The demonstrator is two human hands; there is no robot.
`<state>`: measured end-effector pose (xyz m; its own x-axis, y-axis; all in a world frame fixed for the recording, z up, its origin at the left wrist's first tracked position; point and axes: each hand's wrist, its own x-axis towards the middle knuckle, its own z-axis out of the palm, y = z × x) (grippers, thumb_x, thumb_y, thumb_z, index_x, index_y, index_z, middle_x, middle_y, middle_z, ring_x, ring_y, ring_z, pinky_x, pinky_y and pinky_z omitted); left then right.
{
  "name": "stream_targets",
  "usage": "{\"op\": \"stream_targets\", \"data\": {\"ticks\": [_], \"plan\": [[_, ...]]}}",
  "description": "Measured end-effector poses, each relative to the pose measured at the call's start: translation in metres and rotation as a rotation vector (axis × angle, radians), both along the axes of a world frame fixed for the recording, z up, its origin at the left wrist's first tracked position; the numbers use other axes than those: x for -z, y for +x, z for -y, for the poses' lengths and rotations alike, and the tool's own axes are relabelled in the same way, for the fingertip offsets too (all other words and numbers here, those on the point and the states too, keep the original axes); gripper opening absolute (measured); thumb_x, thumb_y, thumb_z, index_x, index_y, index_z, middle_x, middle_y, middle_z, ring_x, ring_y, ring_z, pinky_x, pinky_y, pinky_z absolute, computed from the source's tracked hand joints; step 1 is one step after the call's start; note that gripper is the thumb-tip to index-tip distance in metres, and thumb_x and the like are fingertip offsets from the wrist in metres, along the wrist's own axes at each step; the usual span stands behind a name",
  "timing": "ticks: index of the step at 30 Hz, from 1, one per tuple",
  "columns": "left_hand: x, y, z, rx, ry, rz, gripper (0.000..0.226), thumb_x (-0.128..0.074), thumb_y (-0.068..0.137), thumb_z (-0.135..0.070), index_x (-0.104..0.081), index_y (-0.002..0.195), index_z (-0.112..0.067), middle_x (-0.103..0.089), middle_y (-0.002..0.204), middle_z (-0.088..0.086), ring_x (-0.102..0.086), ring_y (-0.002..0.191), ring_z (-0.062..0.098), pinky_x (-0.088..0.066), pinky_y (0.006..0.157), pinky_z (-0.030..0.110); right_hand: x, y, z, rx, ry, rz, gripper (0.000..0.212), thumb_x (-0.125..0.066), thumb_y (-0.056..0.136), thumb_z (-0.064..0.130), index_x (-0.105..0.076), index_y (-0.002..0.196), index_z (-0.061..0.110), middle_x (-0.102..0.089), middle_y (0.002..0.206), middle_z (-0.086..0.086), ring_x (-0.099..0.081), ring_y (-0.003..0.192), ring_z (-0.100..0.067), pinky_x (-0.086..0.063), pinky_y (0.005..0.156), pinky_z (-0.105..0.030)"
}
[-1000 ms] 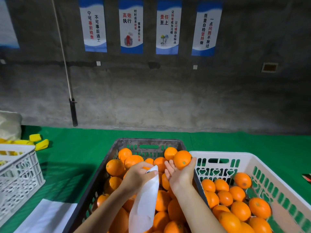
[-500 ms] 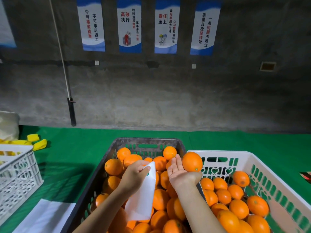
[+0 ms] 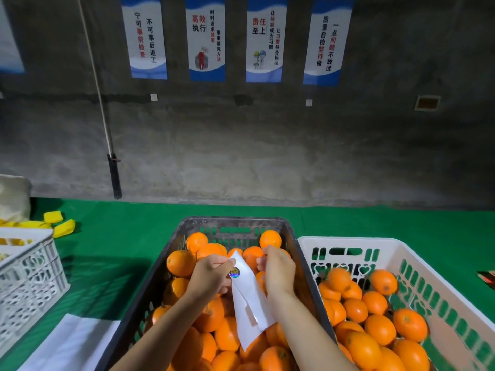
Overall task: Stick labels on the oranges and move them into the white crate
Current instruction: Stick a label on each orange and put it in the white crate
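A dark grey crate [image 3: 235, 222] in front of me is full of oranges [image 3: 180, 263]. To its right stands the white crate [image 3: 348, 241], holding several oranges [image 3: 380, 329]. Above the dark crate, my left hand [image 3: 209, 277] pinches a white label sheet [image 3: 249, 303] near its top, where one round shiny label [image 3: 234, 273] sits. My right hand [image 3: 277, 269] hovers just right of the sheet with fingers bent toward its edge and holds no orange.
Both crates rest on a green cloth [image 3: 120, 236]. A second white lattice crate [image 3: 26, 263] stands at the left, with yellow sponges [image 3: 63, 227] behind it. White paper [image 3: 72, 341] lies at the lower left. A concrete wall with posters rises behind.
My right hand carried an orange rightward toward the white crate, no longer holds it, and has come back to the label sheet. The left hand has turned the sheet so a label shows.
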<state>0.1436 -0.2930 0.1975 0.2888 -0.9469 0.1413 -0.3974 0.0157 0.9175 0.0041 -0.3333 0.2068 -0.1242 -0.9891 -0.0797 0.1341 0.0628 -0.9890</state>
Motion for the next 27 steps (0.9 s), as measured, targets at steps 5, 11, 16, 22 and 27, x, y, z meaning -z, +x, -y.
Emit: {"op": "stream_targets", "data": {"ticks": [5,11,16,22,27], "plan": [[-0.001,0.001,-0.003,-0.019,-0.013,-0.037,0.043,-0.053,0.1,-0.023,-0.056,0.061,-0.006,-0.051,0.047,0.006,-0.047,0.043,0.015,-0.038,0.043,0.025,0.022,0.011,-0.006,-0.19,-0.637,-0.858,0.019,-0.055,0.097,0.038,-0.072,0.1,0.032,-0.06,0.103,0.015,-0.051,0.098,-0.004,-0.045,0.084,-0.025],[-0.004,0.0,0.0,-0.123,0.035,-0.266,0.044,-0.056,0.099,-0.032,-0.052,0.066,-0.004,-0.05,0.051,0.012,-0.048,0.043,0.013,-0.046,0.045,0.023,0.025,0.01,-0.002,-0.212,-0.708,-0.976,0.04,-0.054,0.096,0.054,-0.069,0.125,0.03,-0.059,0.119,0.014,-0.05,0.113,-0.01,-0.042,0.096,-0.028],[-0.004,0.002,-0.001,-0.171,0.08,-0.351,0.05,-0.056,0.097,-0.042,-0.063,0.065,-0.005,-0.057,0.053,0.005,-0.056,0.055,0.015,-0.05,0.055,0.028,0.024,0.013,-0.006,-0.251,-0.755,-0.979,0.046,-0.05,0.095,0.057,-0.066,0.129,0.031,-0.06,0.127,0.014,-0.05,0.118,-0.008,-0.043,0.1,-0.029],[-0.008,-0.003,0.0,-0.074,-0.002,-0.3,0.034,-0.057,0.097,-0.04,-0.059,0.074,-0.014,-0.064,0.077,0.008,-0.06,0.078,0.018,-0.048,0.067,0.028,0.022,0.012,-0.004,-0.203,-0.612,-0.702,0.027,-0.073,0.088,0.037,-0.065,0.113,0.03,-0.054,0.107,0.02,-0.052,0.103,-0.002,-0.047,0.089,-0.021],[-0.008,-0.003,-0.002,-0.017,0.011,-0.277,0.045,-0.058,0.096,-0.042,-0.071,0.094,0.002,-0.072,0.092,0.017,-0.066,0.094,0.024,-0.053,0.079,0.034,0.023,0.011,-0.004,-0.188,-0.584,-0.728,0.029,-0.073,0.089,0.037,-0.06,0.114,0.032,-0.051,0.11,0.019,-0.052,0.103,-0.002,-0.048,0.088,-0.021]]}}
